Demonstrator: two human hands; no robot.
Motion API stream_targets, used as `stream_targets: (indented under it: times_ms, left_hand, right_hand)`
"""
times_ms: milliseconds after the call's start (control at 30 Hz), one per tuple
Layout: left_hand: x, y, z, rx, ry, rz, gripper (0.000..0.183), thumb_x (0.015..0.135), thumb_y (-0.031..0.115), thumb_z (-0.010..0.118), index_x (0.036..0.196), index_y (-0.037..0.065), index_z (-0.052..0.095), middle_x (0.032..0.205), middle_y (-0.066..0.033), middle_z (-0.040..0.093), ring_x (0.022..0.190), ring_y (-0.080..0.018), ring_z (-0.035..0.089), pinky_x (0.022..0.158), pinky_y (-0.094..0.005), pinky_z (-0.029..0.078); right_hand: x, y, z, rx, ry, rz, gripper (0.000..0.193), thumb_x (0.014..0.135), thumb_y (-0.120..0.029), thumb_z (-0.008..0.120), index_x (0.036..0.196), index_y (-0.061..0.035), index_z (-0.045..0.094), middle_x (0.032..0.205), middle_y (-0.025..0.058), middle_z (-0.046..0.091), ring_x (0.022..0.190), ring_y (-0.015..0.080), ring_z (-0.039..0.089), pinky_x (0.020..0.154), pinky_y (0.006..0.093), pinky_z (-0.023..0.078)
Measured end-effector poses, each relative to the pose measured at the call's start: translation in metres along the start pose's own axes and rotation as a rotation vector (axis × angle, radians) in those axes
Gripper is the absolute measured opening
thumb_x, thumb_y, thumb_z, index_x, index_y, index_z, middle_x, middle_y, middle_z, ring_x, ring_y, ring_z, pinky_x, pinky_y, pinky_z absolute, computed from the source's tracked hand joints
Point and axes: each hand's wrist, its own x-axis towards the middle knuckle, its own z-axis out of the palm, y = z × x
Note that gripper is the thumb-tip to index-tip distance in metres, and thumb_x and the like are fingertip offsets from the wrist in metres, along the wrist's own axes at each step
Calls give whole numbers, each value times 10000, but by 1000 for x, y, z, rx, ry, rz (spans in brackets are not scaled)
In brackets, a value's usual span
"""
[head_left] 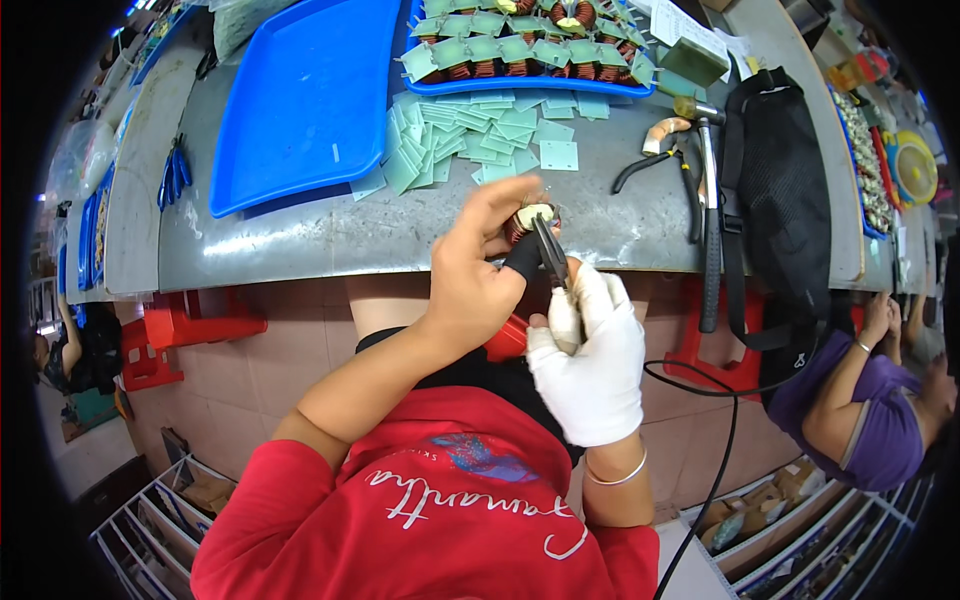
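Note:
My left hand [475, 270], bare but for a black cover on the thumb, is closed around a small copper-wound toroidal coil [533, 214] with a pale yellow part on top. In a white glove, my right hand [595, 370] grips a pair of pliers [551, 252]. Their dark jaws point up and meet the coil at its near side; whether they pinch a wire is too small to tell. Both hands are just over the table's front edge. Loose pale green square plates [470, 130] lie in a heap beyond them.
A flat blue tray [300, 105] lies at the left; another blue tray [530, 86] holds rows of coils with green plates. To the right are black-handled pliers [688, 190], a hammer [711, 200] and a black bag [780, 180]. Blue-handled cutters [174, 175] lie far left. A co-worker in purple [860, 420] sits at right.

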Motion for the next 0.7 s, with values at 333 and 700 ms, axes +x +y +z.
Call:
stream_targets:
  times_ms: [333, 700]
  left_hand:
    - [4, 24, 8, -214, -331, -311, 335, 884, 64, 643, 1200, -13, 561, 1134, -98, 599, 976, -133, 596, 800, -247, 507]
    - [75, 0, 6, 1128, -283, 468, 567, 618, -140, 512, 1146, 41, 617, 1063, -108, 628, 893, -318, 545, 769, -403, 486]
  right_hand:
    - [3, 21, -9, 1021, 121, 471, 401, 795, 43, 681, 1152, 16, 501, 962, 36, 574, 843, 82, 551, 735, 200, 475]
    - [0, 36, -19, 1322, 242, 450, 348, 819, 36, 640, 1140, 6, 509, 951, 69, 610, 754, 103, 584, 612, 214, 476]
